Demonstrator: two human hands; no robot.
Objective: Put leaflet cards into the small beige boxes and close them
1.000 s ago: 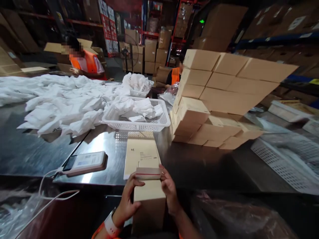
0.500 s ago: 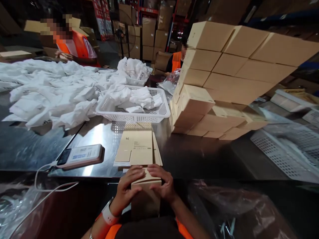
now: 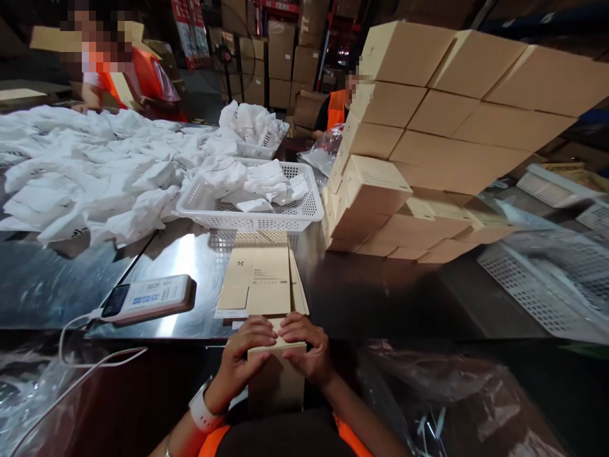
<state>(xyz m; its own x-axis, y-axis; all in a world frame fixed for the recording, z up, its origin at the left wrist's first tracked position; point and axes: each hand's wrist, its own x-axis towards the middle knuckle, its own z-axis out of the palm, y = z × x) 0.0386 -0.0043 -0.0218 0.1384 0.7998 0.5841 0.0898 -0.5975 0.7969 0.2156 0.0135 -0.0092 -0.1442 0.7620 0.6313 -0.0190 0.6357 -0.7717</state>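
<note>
Both my hands grip a small tan cardboard box (image 3: pixel 276 381) held upright against my body at the table's near edge. My left hand (image 3: pixel 245 355) wraps its left side and top, fingers curled. On the right, my right hand (image 3: pixel 304 349) presses its fingers over the top flap. Just beyond them a stack of flat unfolded tan cartons (image 3: pixel 259 279) lies on the shiny steel table (image 3: pixel 47 285).
A white basket (image 3: pixel 257 219) holds white packets, and a large pile of packets (image 3: pixel 85 171) spreads to the left. Stacked tan boxes (image 3: pixel 428 146) rise at the right. A handheld device with a cable (image 3: pixel 145 298) lies left. Two people in orange vests work beyond.
The box came down and closer to my body. Both hands moved from its sides to over its top flap, which is now closed. My view shifted downward a little.
</note>
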